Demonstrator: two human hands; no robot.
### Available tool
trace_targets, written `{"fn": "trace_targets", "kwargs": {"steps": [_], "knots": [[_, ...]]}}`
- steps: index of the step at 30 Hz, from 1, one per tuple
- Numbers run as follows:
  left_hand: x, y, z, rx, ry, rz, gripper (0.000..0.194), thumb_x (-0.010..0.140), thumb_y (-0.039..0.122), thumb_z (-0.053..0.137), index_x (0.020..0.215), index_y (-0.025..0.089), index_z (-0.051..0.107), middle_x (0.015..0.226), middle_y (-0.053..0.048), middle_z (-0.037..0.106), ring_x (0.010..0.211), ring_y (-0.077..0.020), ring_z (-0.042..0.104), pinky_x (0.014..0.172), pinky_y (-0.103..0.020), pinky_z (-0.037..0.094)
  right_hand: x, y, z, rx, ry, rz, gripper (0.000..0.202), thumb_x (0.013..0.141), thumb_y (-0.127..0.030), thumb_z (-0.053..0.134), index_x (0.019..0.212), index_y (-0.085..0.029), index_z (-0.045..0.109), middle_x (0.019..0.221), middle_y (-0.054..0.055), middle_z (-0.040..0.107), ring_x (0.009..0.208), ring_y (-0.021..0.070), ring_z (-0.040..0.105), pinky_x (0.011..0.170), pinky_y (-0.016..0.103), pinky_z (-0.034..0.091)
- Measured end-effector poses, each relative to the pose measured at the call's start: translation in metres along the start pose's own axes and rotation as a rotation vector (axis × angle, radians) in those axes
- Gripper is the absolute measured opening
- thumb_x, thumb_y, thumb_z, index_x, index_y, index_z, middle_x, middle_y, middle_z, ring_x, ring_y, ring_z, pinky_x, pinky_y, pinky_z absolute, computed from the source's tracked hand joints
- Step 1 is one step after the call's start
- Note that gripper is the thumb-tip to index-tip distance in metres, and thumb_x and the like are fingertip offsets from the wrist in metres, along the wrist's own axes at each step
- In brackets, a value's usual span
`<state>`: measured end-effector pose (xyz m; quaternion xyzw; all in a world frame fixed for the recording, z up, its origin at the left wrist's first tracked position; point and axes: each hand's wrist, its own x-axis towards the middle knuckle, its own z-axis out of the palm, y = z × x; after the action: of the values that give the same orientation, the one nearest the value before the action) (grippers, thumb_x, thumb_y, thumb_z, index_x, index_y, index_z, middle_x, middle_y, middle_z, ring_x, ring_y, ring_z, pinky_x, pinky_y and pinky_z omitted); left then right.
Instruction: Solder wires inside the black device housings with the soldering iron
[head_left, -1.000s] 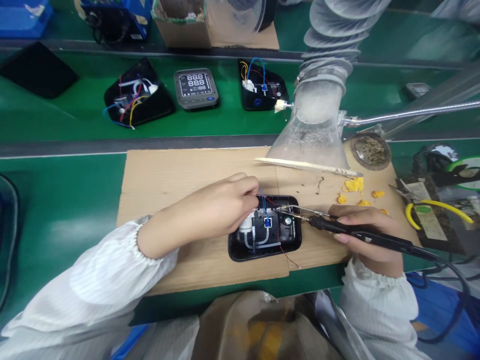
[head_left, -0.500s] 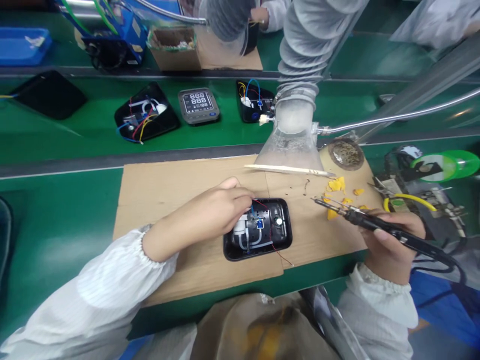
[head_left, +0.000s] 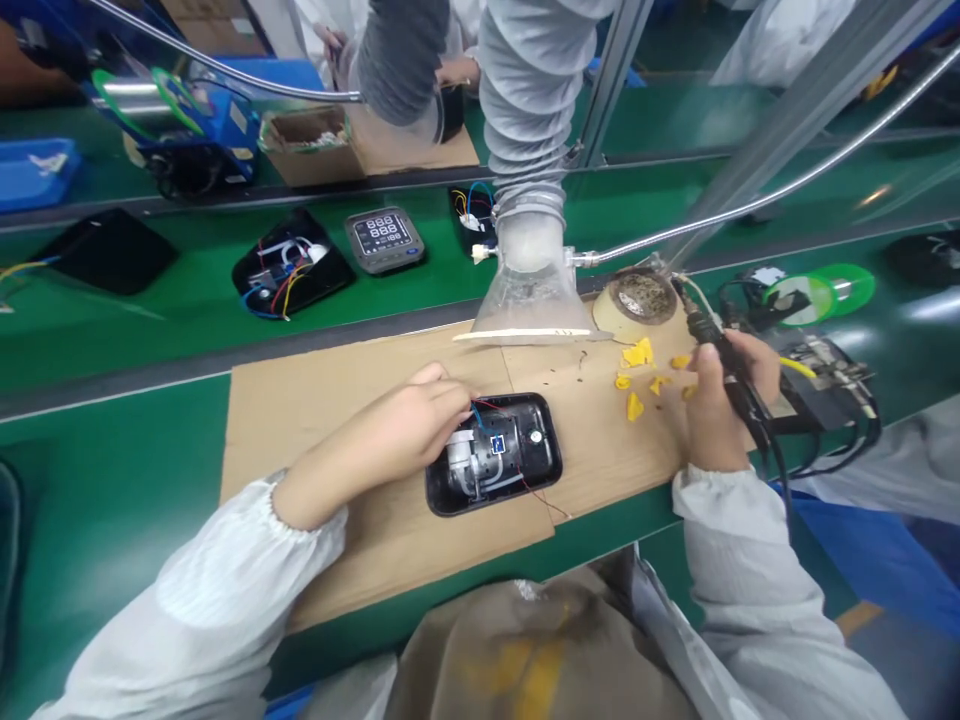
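Note:
An open black device shell (head_left: 544,450) with a white pump, tubes and coloured wires inside lies on a cardboard sheet (head_left: 315,400). My left hand (head_left: 409,425) rests on the shell's left edge, its fingertips pinching the blue and red wires. My right hand (head_left: 716,395) grips a black soldering iron (head_left: 720,345), raised with the tip pointing up toward the round tip-cleaner dish (head_left: 643,297), well right of the shell.
A clear fume hood (head_left: 529,295) on a grey hose hangs just behind the shell, a thin wooden stick (head_left: 525,335) beneath it. Yellow scraps (head_left: 637,355) lie on the cardboard. More open shells (head_left: 289,270) and a finished monitor (head_left: 384,238) sit on the belt. A soldering stand (head_left: 821,365) is at right.
My right hand has lifted the soldering iron off the shell and swung it right and back toward the cleaner dish. My left hand stays on the wires. The view has shifted upward.

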<state>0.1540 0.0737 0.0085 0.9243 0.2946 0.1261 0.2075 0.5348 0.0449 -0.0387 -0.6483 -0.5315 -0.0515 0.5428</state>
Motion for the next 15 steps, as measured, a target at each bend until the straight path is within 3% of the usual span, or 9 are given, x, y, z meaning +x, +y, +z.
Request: {"fn": "trace_targets", "kwargs": {"steps": [6, 8, 10, 12, 15], "knots": [[0.003, 0.001, 0.003, 0.016, 0.048, 0.015, 0.020, 0.104, 0.021, 0.045, 0.112, 0.016, 0.062, 0.102, -0.007, 0.072, 0.094, -0.0204, 0.059, 0.080, -0.034, 0.056, -0.002, 0.001, -0.002, -0.011, -0.037, 0.039, 0.032, 0.092, -0.040, 0.067, 0.115, -0.018, 0.068, 0.111, 0.007, 0.068, 0.105, 0.0240, 0.065, 0.099, 0.045, 0.049], [-0.001, 0.006, 0.005, 0.050, 0.172, 0.048, 0.013, 0.102, 0.016, 0.050, 0.108, 0.016, 0.061, 0.110, -0.009, 0.071, 0.099, -0.0205, 0.059, 0.084, -0.036, 0.056, -0.002, 0.000, -0.002, -0.015, -0.020, 0.069, 0.033, 0.092, -0.040, 0.066, 0.115, -0.017, 0.068, 0.109, 0.009, 0.068, 0.103, 0.0258, 0.065, 0.099, 0.048, 0.049], [-0.010, 0.013, 0.007, 0.121, 0.406, 0.124, 0.006, 0.097, 0.014, 0.058, 0.103, 0.016, 0.059, 0.120, -0.013, 0.069, 0.105, -0.0232, 0.058, 0.089, -0.041, 0.055, -0.001, 0.002, -0.004, -0.016, 0.041, 0.071, 0.034, 0.092, -0.041, 0.065, 0.114, -0.015, 0.068, 0.107, 0.012, 0.068, 0.101, 0.0278, 0.065, 0.098, 0.050, 0.048], [-0.025, 0.019, 0.011, 0.178, 0.554, 0.225, 0.018, 0.094, 0.029, 0.067, 0.103, 0.015, 0.060, 0.120, -0.016, 0.068, 0.111, -0.0290, 0.057, 0.090, -0.049, 0.053, 0.000, 0.003, -0.007, -0.012, 0.085, 0.064, 0.036, 0.092, -0.042, 0.066, 0.114, -0.014, 0.069, 0.107, 0.014, 0.068, 0.098, 0.0299, 0.065, 0.097, 0.051, 0.048], [-0.050, 0.027, 0.021, 0.175, 0.405, 0.257, 0.053, 0.082, 0.061, 0.074, 0.107, 0.016, 0.061, 0.122, -0.018, 0.066, 0.120, -0.0379, 0.053, 0.092, -0.059, 0.051, 0.000, 0.001, -0.008, -0.018, 0.075, 0.073, 0.035, 0.091, -0.042, 0.066, 0.113, -0.015, 0.070, 0.110, 0.015, 0.069, 0.100, 0.0324, 0.065, 0.096, 0.051, 0.048]]}}
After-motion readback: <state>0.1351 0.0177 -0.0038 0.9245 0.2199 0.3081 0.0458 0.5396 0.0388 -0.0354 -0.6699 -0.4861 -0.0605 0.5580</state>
